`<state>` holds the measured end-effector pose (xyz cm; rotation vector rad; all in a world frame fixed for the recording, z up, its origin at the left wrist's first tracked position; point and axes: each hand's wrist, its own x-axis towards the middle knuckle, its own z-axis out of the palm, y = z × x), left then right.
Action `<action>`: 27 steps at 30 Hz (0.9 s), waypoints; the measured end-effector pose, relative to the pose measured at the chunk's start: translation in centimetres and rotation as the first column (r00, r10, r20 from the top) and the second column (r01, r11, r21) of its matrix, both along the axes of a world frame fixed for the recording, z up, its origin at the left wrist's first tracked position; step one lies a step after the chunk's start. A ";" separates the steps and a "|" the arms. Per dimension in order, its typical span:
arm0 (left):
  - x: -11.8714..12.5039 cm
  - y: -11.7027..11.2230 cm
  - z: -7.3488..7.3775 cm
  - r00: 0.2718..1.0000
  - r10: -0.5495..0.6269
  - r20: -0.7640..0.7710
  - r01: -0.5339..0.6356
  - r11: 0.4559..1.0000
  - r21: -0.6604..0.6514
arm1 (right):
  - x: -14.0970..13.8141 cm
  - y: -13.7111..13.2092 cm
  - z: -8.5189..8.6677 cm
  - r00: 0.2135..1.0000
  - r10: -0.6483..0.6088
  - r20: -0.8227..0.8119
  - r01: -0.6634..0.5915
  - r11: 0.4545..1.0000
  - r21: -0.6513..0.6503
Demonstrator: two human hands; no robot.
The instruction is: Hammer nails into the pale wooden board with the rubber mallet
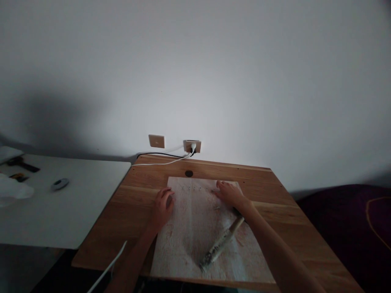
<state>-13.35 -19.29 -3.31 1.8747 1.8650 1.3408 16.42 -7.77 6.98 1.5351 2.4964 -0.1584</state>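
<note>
A pale, worn wooden board (183,228) lies on the brown wooden table. My left hand (164,203) rests at its left edge, fingers curved and thumb apart, holding nothing visible. Over the upper right of the board is my right hand (229,193). Its fingers are bent together near the end of a row of small nail-like bits (194,188); anything between them is too small to make out. A hammer-like tool (218,246) with a scuffed grip lies diagonally on the board, its far end partly hidden under my right forearm. A tiny loose bit (216,208) lies below my right hand.
Behind the table (131,203) a wall socket (197,146) holds a white plug, with white and black cables along the back edge. A white table (76,203) at left bears a mouse-like object (60,184) and dark tools. Dark purple fabric (342,228) is at right.
</note>
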 end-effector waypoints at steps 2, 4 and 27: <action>0.0 0.0 0.0 1.000 -0.003 0.003 0.003 1.000 -0.009 | -0.7 0.0 -0.1 1.000 0.009 -0.009 -0.009 1.000 0.002; 0.0 0.0 0.0 1.000 -0.010 0.005 0.010 1.000 -0.006 | -1.4 0.0 -0.1 1.000 0.006 -0.004 -0.006 1.000 0.002; 0.1 -0.2 0.1 0.999 -0.009 0.033 0.009 1.000 -0.004 | -3.9 -0.1 0.3 0.987 0.159 -0.009 -0.158 0.983 0.090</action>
